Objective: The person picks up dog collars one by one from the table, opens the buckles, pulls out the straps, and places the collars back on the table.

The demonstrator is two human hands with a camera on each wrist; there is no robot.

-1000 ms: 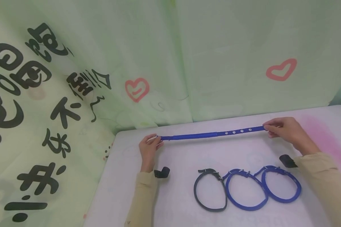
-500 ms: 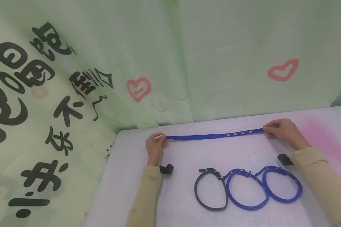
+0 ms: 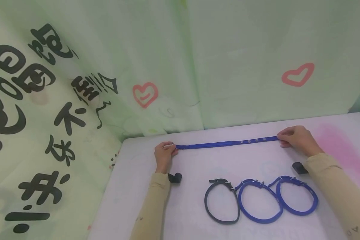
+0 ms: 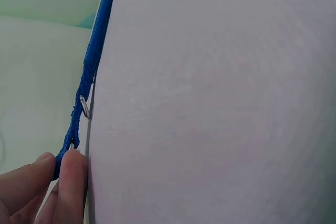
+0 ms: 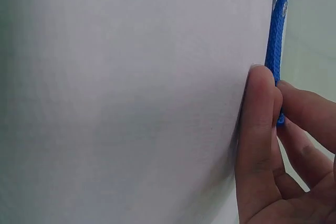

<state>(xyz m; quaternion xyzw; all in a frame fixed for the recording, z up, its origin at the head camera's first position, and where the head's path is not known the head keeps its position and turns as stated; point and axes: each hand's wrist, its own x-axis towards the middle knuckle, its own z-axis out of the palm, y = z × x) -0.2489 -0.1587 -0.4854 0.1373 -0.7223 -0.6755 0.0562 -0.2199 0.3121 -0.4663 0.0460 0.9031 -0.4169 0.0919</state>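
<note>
A blue collar [image 3: 211,145] is stretched out nearly straight, with a row of metal eyelets in its right half. My left hand [image 3: 164,156] pinches its buckle end. In the left wrist view, thumb and fingertips grip the blue strap [image 4: 94,45] just below a metal loop [image 4: 84,106]. My right hand [image 3: 298,139] pinches the opposite end, past the eyelets; the right wrist view shows the strap's tip [image 5: 281,119] poking out between the fingers.
Nearer on the white table [image 3: 192,210], a buckled black collar [image 3: 206,203] and two buckled blue collars [image 3: 259,220] [image 3: 303,211] lie in a row, side by side. A pale green curtain [image 3: 243,66] hangs behind the table.
My left hand has shifted a little to the right with the buckle end, and my right hand slightly left. The collar stays stretched between them; the collars on the table have not moved.
</note>
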